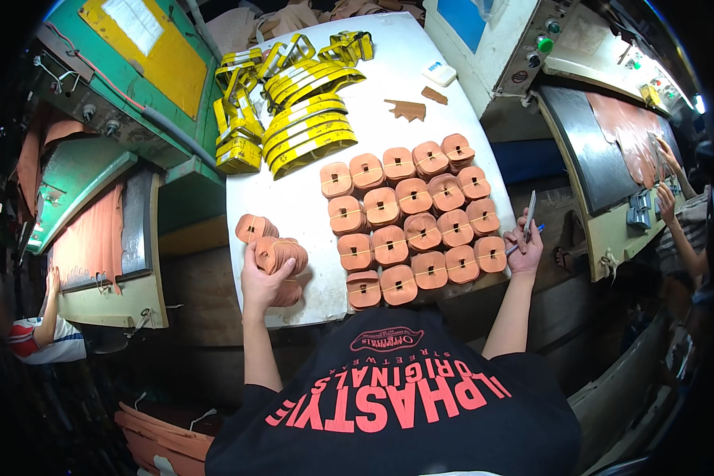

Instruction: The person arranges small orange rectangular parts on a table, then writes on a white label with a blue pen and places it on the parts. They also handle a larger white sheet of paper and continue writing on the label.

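Note:
My left hand [260, 284] is closed around a stack of brown leather pieces [276, 252] at the table's near left. One tied bundle [251, 228] lies just beyond it, and another [288, 293] shows beside my fingers. By the right edge, my right hand [523, 252] grips a slim grey object [531, 208], whose kind I cannot make out, and a blue pen [541, 228]. Between my hands, rounded-square leather bundles [412, 196] stand in rows, each with a small central hole and a thin yellowish band.
Yellow cutting dies [309, 127] are piled at the far left of the white table [293, 194]. Leather scraps [405, 109] and a small white box [440, 74] lie at the far right. Machines flank the table, with other people's hands at the left [53, 282] and right [666, 202].

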Demonstrator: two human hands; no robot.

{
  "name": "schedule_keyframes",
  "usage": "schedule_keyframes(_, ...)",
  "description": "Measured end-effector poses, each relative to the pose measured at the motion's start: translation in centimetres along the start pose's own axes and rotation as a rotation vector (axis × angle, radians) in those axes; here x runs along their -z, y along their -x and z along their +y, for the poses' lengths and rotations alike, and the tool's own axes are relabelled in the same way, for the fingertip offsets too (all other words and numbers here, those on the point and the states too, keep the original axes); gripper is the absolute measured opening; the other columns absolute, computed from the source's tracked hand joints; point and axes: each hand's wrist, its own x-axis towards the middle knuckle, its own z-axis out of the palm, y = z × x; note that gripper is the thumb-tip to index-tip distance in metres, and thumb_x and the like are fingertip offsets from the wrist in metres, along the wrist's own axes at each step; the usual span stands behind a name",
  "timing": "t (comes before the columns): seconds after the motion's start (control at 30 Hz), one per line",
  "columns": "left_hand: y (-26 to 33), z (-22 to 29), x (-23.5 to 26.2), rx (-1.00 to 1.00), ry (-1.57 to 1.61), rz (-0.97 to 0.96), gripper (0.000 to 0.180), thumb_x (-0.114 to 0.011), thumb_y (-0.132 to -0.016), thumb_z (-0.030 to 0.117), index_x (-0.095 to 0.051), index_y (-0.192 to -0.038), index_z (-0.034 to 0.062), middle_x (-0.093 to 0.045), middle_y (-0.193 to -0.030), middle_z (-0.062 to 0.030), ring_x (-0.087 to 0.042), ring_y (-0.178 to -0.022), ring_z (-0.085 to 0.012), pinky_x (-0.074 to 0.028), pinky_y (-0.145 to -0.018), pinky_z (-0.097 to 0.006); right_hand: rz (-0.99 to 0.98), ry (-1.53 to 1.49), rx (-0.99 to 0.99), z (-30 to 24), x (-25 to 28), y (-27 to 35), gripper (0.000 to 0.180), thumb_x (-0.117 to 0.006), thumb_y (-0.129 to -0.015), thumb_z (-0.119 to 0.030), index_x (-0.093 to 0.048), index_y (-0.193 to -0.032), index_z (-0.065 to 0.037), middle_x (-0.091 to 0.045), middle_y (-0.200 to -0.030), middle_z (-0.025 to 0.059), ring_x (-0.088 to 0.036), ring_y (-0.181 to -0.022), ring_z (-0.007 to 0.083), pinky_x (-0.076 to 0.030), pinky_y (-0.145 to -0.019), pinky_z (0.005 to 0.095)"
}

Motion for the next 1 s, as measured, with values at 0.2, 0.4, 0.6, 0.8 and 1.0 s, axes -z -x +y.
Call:
schedule_keyframes(0.2,0.3,0.8,-0.7,0.039,-0.033,-0.033,0.086,-0.097,-0.078,0.039,-0.055,-0.145,0.0043,-0.074,-0.128,-0.0168,-0.074,-0.118,-0.0281,-0.058,-0.101,-0.04,-0.005,-0.002,0.001,0.1,0.3,-0.1,0.039,-0.044,-0.117,-0.023,-0.059,-0.147,-0.003,-0.071,-0.108,0.0031,-0.037,-0.05,0.0066,-0.042,-0.073,0.031)
schedule_keyframes(0.4,0.6,1.7,-1.1,0.05,-0.161,-0.028,0.084,-0.096,-0.078,0.04,-0.056,-0.144,0.0066,-0.076,-0.127,-0.0154,-0.075,-0.117,-0.0288,-0.058,-0.102,-0.041,0.016,0.012,0.001,0.1,0.2,0.1,0.038,-0.045,-0.117,-0.023,-0.059,-0.146,-0.003,-0.071,-0.107,0.0027,-0.037,-0.049,0.0067,-0.042,-0.073,0.031)
schedule_keyframes(0.6,0.9,1.3,-1.1,0.036,-0.181,0.018,0.086,-0.096,-0.076,0.045,-0.057,-0.144,0.0099,-0.077,-0.126,-0.015,-0.075,-0.117,-0.031,-0.058,-0.101,-0.042,0.007,0.026,-0.009,0.3,0.0,-0.1,0.036,-0.046,-0.117,-0.022,-0.062,-0.142,-0.003,-0.073,-0.109,0.0034,-0.038,-0.05,0.0072,-0.042,-0.073,0.0312)
schedule_keyframes(0.8,1.5,4.0,-1.7,0.048,-0.358,0.013,0.088,-0.095,-0.074,0.05,-0.058,-0.144,0.0125,-0.078,-0.125,-0.0136,-0.076,-0.115,-0.0332,-0.059,-0.098,-0.043,0.03,0.034,-0.01,0.2,-0.2,0.2,0.035,-0.046,-0.117,-0.022,-0.061,-0.143,-0.004,-0.074,-0.109,0.0033,-0.038,-0.05,0.0072,-0.043,-0.075,0.0311)
schedule_keyframes(1.0,2.2,4.1,-3.7,-0.036,-0.588,0.122,0.091,-0.092,-0.078,0.049,-0.052,-0.153,0.0158,-0.071,-0.135,-0.0137,-0.074,-0.117,-0.0343,-0.058,-0.098,-0.046,0.049,0.05,-0.033,0.3,-0.4,-0.1,0.036,-0.046,-0.117,-0.023,-0.06,-0.143,-0.004,-0.072,-0.109,0.0029,-0.038,-0.051,0.0072,-0.044,-0.076,0.0315)
